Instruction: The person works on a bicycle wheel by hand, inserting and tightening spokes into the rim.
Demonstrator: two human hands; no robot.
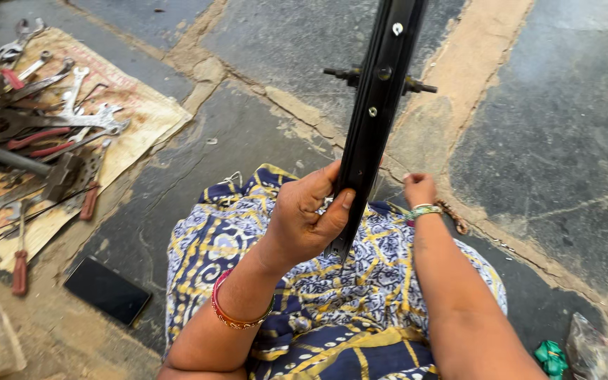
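A black bicycle wheel rim (376,98) stands upright on edge over my lap, seen nearly edge-on, with its hub axle (352,74) sticking out on both sides. My left hand (309,214) grips the rim's lower part, thumb pressed on its inner face. My right hand (419,188) is closed just right of the rim, behind it, fingers pinched together; what it pinches is too small to tell. A blue and yellow patterned cloth (304,281) covers my lap.
A sack mat (142,116) on the stone floor at the left carries several wrenches, pliers and a hammer (51,179). A dark phone (107,290) lies near my left knee. Plastic bags (592,348) sit at the lower right.
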